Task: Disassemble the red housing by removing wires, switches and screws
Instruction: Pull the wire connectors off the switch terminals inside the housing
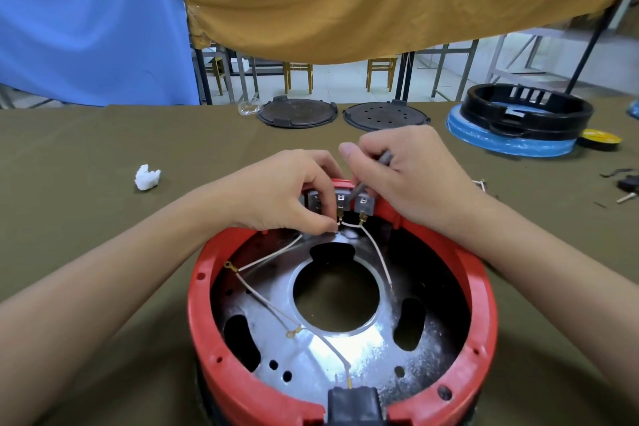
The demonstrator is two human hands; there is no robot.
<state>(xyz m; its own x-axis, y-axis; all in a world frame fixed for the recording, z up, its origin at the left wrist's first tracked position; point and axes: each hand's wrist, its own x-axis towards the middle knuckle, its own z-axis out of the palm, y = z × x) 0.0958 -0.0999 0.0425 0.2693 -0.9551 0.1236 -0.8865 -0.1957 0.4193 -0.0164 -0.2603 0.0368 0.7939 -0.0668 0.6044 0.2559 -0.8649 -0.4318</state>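
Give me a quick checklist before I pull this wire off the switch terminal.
1. Left hand pinches the white wire by the switch terminals: ok.
2. Right hand holds a grey tool against the switches: ok.
3. Tool tip seated on the connector: cannot tell, fingers hide it.
4. Red housing resting flat on the green cloth: ok.
5. Other wires already free of the switches: not ok, another wire is attached.
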